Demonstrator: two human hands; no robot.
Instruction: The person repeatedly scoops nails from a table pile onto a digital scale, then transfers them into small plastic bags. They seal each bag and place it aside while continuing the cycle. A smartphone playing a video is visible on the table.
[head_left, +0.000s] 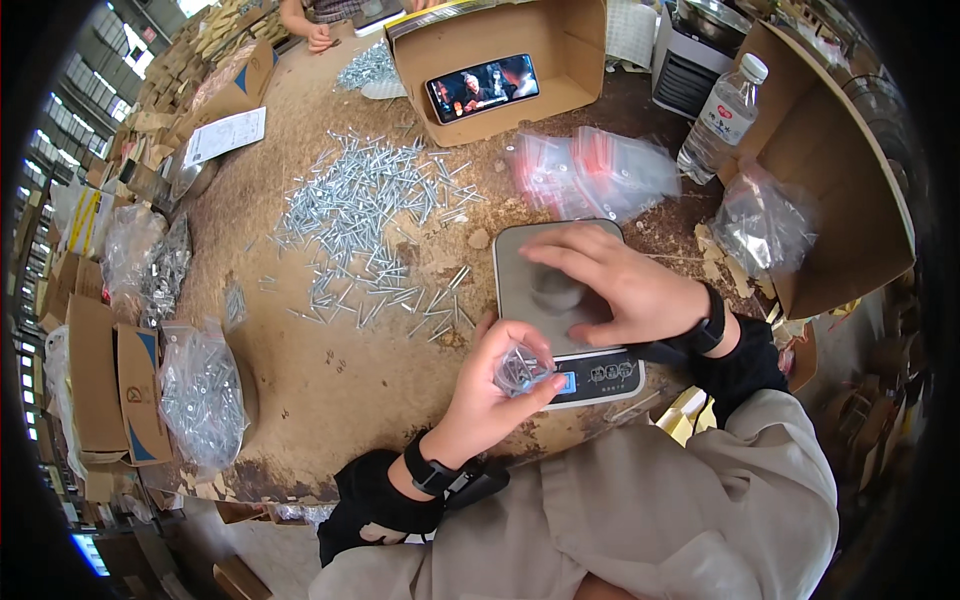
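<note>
My left hand point(475, 405) has its fingers curled round a small clear plastic bag point(520, 370) with several screws or nails inside. It is just in front of a flat digital scale point(515, 262), near the scale's lit display point(568, 383). Over the scale's grey plate, my right hand point(635, 285) has its fingers spread, holding nothing that I can see. A dark grey round shape point(558, 292) shows on the plate under that hand; whether it is a dish or a shadow I cannot make out. A large loose pile of silver screws or nails point(365, 215) lies beyond, to the left.
Flat zip bags with red edges point(595, 165) lie behind the scale. A phone point(483, 88) leans in a cardboard box point(570, 60). To the right stand a water bottle point(718, 120) and another open box point(850, 190). A filled bag point(203, 395) sits at left. Another person's hand point(320, 38) rests far off.
</note>
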